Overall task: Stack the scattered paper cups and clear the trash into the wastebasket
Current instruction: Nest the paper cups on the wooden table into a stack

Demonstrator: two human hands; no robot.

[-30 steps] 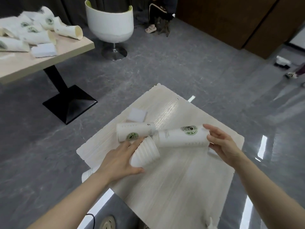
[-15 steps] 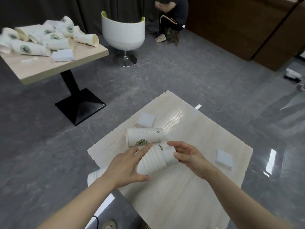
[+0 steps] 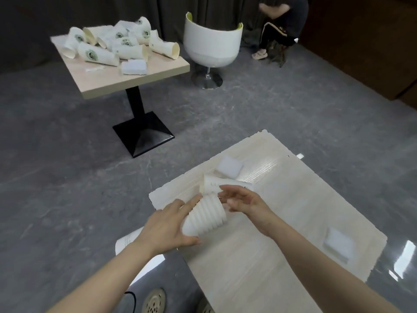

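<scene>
White ribbed paper makes up the stack of cups (image 3: 206,216), nested one into the next so that the rims form a row of ridges along its side. It lies tilted over the near-left part of the pale wood worktop (image 3: 259,267), wide end toward the lone cup (image 3: 222,185) that lies on its side just behind it, smooth-walled with faint print.

The left hand (image 3: 168,229) has its grip around the narrow end of the stack: thumb curled beneath along the near side, fingers stretched over the top. Its forearm comes in from the lower left.

The right hand (image 3: 244,202) is at the wide end of the stack, palm turned left, fingers loosely spread and slightly bent. Its fingertips lie in front of the lone cup and the rim of the stack; whether its grip has closed on either I cannot tell, since the contact is blurred. Its forearm runs in from the lower right, across the worktop.

Two white sponge-like pads lie on the worktop: one (image 3: 230,166) just behind the lone cup, the other (image 3: 338,245) well apart near the right edge.

Farther back, a second worktop (image 3: 135,75) on a black pedestal bears a heap of scattered cups (image 3: 112,45) with green logos, lying on their sides, and another white pad (image 3: 133,67). A white tub chair (image 3: 212,45) stands beside it.
</scene>
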